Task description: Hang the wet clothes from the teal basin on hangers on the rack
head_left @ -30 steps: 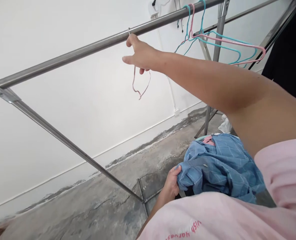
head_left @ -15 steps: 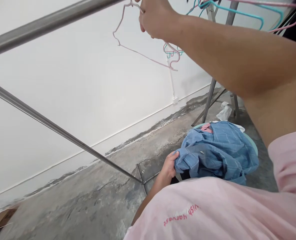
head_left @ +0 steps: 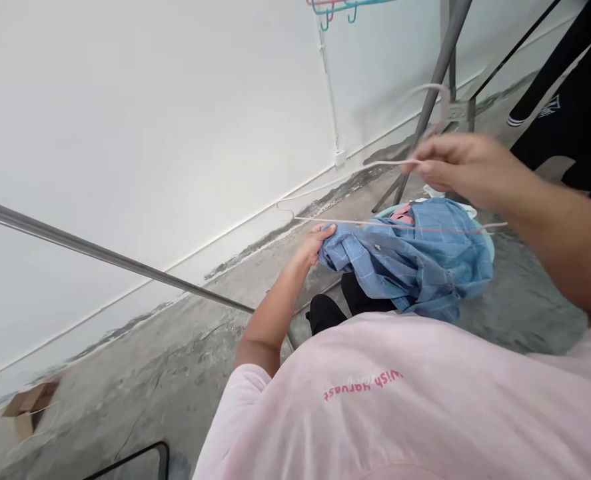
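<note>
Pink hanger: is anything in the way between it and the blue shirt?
No, nothing visible is. The pink wire hanger in the right hand crosses right over the blue checked shirt, which the left hand is holding.

I've brought my right hand (head_left: 462,170) down from up high; the pink wire hanger (head_left: 390,162) now lies nearly level in its grip, the blue checked shirt (head_left: 415,267) just below.

Two hands (head_left: 468,170) (head_left: 315,243), one pink hanger (head_left: 335,221), one blue shirt (head_left: 415,263), one basin (head_left: 488,250)
</note>
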### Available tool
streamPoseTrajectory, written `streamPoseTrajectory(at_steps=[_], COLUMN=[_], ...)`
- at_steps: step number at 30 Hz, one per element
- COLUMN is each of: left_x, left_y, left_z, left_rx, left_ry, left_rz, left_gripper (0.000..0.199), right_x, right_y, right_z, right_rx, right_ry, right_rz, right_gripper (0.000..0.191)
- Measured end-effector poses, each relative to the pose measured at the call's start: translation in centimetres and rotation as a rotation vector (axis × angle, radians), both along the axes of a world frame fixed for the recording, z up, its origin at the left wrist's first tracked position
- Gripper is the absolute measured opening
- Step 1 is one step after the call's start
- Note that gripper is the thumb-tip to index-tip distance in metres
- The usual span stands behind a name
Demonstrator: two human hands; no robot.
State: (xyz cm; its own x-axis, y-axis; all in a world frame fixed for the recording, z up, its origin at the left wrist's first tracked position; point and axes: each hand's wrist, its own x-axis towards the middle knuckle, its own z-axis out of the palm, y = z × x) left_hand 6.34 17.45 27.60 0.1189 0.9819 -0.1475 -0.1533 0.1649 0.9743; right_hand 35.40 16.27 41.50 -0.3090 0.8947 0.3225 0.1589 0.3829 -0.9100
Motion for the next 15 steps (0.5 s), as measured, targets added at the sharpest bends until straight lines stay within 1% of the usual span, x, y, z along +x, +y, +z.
streamPoseTrajectory(at_steps=[1,2,3,5,7,9,11,13,15], left_x=[-0.3,-0.5,-0.7,-0.8,-0.6,0.0,0.8,1.9,2.8], left_y=[0.9,1.7,2.5,3.6,4.2,4.5,4.5,4.6,4.8], left_z=[0.7,1.4,2.2,3.9,5.6,6.9,7.7,7.9,7.7], left_rx=[-0.004,-0.015,-0.020,0.008,0.046,0.085,0.125,0.165,0.205], left_ry=[0.009,0.010,0.019,0.078,0.137,0.182,0.215,0.238,0.242], left_rz=[-0.014,-0.024,-0.034,-0.052,-0.088,-0.158,-0.218,-0.223,-0.182], left_gripper=[0.042,0.044,0.047,0.052,0.053,0.051,0.050,0.051,0.050], right_x=[1.2,2.4,3.7,5.9,7.7,8.6,8.8,8.7,8.7], right_y=[-0.6,-1.2,-1.7,-2.7,-3.6,-4.6,-5.4,-6.1,-6.5], right_z=[-1.7,-3.2,-4.6,-7.1,-9.0,-10.5,-11.4,-11.9,-12.2], right_rx=[0.014,0.004,-0.025,-0.073,-0.122,-0.195,-0.260,-0.259,-0.199], right_ry=[-0.016,0.019,0.072,0.162,0.200,0.199,0.212,0.266,0.327], right_rz=[-0.063,-0.103,-0.108,-0.146,-0.216,-0.291,-0.340,-0.370,-0.384], right_gripper=[0.024,0.029,0.033,0.034,0.031,0.027,0.025,0.023,0.022])
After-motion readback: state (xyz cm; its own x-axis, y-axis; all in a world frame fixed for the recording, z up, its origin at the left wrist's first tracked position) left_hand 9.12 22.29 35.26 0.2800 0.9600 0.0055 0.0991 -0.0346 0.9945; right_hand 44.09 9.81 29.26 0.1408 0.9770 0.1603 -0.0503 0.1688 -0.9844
